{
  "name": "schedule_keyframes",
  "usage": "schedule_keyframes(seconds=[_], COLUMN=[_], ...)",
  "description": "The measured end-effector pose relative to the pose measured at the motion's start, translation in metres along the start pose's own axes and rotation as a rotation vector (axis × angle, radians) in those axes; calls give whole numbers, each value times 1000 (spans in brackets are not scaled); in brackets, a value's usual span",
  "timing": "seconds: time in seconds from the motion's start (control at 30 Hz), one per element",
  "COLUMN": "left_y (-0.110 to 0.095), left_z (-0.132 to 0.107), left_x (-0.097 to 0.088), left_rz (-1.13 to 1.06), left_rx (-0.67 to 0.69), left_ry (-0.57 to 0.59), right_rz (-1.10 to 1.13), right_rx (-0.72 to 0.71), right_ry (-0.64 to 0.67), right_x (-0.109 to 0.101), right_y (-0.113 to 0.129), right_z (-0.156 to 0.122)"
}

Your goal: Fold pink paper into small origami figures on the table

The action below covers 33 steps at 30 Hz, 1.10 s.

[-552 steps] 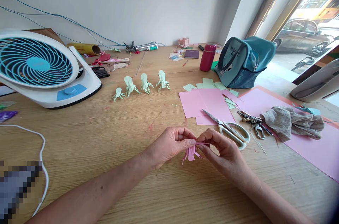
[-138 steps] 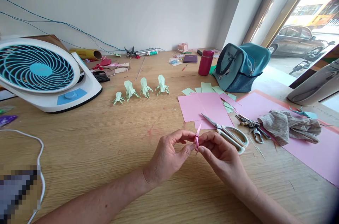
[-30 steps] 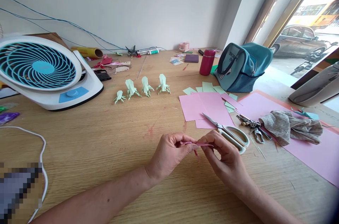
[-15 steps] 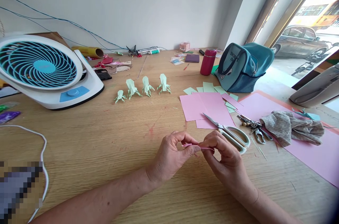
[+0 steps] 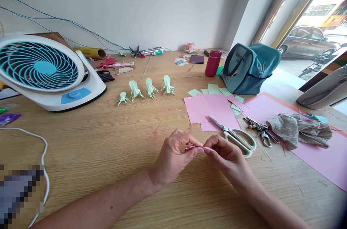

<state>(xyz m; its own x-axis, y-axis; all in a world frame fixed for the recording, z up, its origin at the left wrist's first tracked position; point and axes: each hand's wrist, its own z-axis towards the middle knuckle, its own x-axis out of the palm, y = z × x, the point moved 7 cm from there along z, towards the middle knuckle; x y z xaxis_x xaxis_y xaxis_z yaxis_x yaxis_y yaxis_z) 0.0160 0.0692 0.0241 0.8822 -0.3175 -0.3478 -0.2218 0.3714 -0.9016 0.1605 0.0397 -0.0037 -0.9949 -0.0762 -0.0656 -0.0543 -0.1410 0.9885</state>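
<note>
A slim piece of folded pink paper [image 5: 209, 148] sits roughly level, pinched by the left hand [image 5: 171, 158] and right hand [image 5: 230, 156]; its middle is covered, so its full shape is hard to tell.

Folded pink paper [image 5: 208, 148], partly hidden

The left arm [image 5: 111, 202] and right arm [image 5: 271, 203] are bare and stretch forward, and the left hand [image 5: 173, 158] and right hand [image 5: 230, 156] are close together, both pinching with thumb and fingers.
</note>
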Motion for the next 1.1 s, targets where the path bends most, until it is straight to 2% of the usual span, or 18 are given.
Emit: schedule_keyframes(seconds=[0.23, 0.47, 0.77, 1.1], left_y=[-12, -19, -20, -14], left_z=[2, 1, 0, 0], left_x=[-1, 2, 4, 10], left_rz=[143, 178, 227, 156], left_rx=[209, 284, 294, 269], left_ry=[63, 112, 136, 211], right_rz=[142, 152, 169, 217], right_rx=[238, 315, 396, 457], right_ry=[142, 190, 241, 296], right_x=[-2, 0, 5, 4], right_y=[-9, -18, -12, -10], right_z=[-1, -2, -3, -6])
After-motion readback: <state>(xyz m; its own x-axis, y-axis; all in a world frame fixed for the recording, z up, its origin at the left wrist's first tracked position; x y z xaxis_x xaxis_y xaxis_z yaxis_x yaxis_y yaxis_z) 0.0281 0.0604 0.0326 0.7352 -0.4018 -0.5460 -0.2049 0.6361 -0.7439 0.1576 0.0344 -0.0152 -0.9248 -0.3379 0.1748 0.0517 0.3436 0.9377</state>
